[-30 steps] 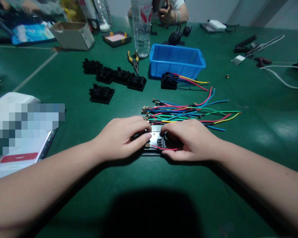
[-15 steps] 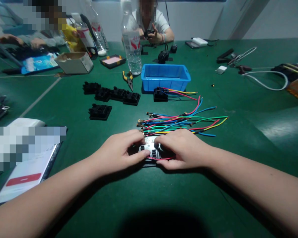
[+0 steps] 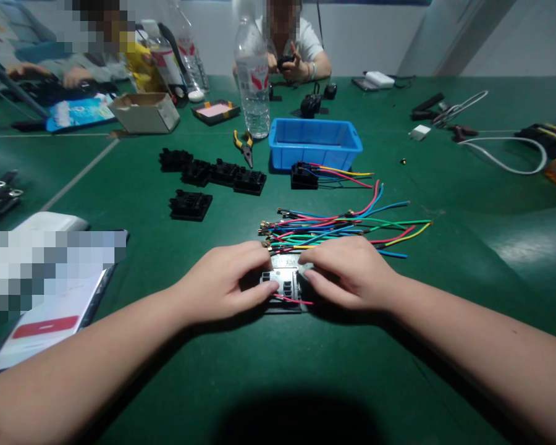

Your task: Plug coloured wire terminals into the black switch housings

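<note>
A black connector block (image 3: 285,289) lies on the green table in front of me. My left hand (image 3: 225,279) grips its left side, thumb pressed on its top. My right hand (image 3: 347,272) covers its right side with fingers curled; a red wire (image 3: 296,301) runs out from under those fingers across the block. Just beyond the hands lies a bundle of coloured wires (image 3: 338,227) with brass terminals pointing left.
Several black connector blocks (image 3: 213,173) and one apart (image 3: 191,204) lie to the far left; a wired block (image 3: 304,176) sits before a blue bin (image 3: 315,143). Pliers (image 3: 244,144), a water bottle (image 3: 252,74), a cardboard box (image 3: 144,112). People sit across the table. Papers (image 3: 46,309) at left.
My view has tilted up slightly. My right hand has shifted a little off the block, showing more of the red wire. The left hand stays on the block.
</note>
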The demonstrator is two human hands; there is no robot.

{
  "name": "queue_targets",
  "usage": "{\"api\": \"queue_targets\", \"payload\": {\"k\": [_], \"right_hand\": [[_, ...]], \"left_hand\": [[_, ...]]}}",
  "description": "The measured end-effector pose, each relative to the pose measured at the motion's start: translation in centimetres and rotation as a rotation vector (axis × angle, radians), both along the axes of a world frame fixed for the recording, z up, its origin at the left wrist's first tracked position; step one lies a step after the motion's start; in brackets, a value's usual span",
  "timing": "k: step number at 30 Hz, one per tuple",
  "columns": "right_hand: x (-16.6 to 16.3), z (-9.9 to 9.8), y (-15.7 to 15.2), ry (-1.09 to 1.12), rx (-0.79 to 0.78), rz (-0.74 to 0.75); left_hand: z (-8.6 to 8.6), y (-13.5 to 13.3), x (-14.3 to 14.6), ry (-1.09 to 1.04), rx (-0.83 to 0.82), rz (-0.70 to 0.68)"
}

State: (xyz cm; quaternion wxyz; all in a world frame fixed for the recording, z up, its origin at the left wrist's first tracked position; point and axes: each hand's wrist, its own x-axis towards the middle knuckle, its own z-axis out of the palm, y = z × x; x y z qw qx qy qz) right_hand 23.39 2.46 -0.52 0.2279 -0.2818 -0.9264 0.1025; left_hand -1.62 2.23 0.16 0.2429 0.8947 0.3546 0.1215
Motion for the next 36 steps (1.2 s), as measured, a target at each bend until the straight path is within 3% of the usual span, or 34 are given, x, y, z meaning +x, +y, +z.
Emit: {"api": "queue_targets", "payload": {"k": [3,8,13,36], "right_hand": [[-0.1,-0.2,0.3,0.014,0.104,-0.18],[-0.4,-0.7,0.9,-0.069,0.035,-0.27],[-0.2,-0.8,1.0,-0.109,0.021,-0.271],[-0.3,-0.8,1.1,-0.12,-0.008,-0.193]], "left_hand": [[0.1,0.0,-0.1,-0.015,0.002,0.008],[-0.1,0.0,0.1,-0.05,0.048,0.18],[-0.7,0.2,0.3,-0.016,0.058,0.315],[-1.0,0.8,0.1,-0.018,0.018,0.321]]}}
